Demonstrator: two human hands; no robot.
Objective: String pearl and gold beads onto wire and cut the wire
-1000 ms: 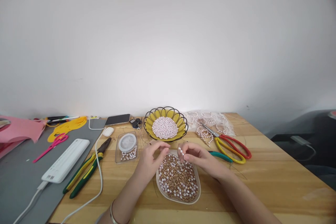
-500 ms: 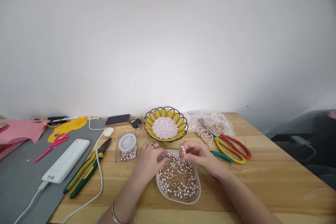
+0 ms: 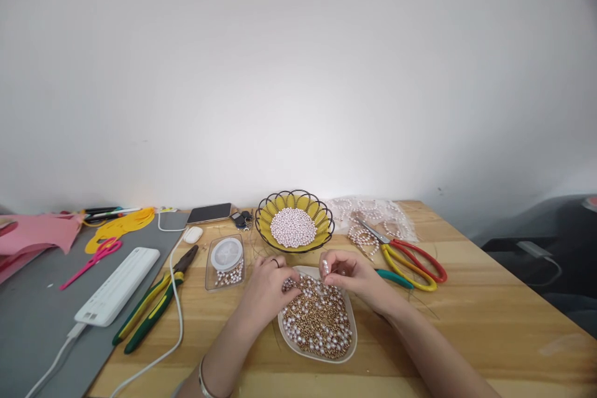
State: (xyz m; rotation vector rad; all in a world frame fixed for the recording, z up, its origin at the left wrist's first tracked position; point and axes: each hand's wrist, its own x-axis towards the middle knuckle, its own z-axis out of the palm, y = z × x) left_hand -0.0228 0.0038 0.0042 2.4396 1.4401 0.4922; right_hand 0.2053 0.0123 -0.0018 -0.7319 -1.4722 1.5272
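A white dish [image 3: 351, 341] full of gold and pearl beads sits on the wooden table in front of me. My left hand [image 3: 268, 289] reaches into its far left side, fingertips curled among the beads; what they pinch is hidden. My right hand [image 3: 347, 275] hovers over the dish's far edge, thumb and fingers pinched on a short strand of pearl beads [image 3: 324, 267]. A yellow wire basket [image 3: 319, 212] heaped with pearl beads stands just beyond both hands.
Clear box with a cord spool [image 3: 226, 255] lies left of the dish, green pliers [image 3: 156, 306] and a white cable [image 3: 177, 317] further left. Red and yellow scissors [image 3: 410, 258], teal-handled tool [image 3: 394, 277] and bagged bead rings [image 3: 373, 214] sit right. A phone [image 3: 209, 212], power strip [image 3: 119, 286], pink scissors [image 3: 91, 257].
My left hand has dropped from above the dish into the beads at its left side. My right hand has shifted slightly with the bead strand.
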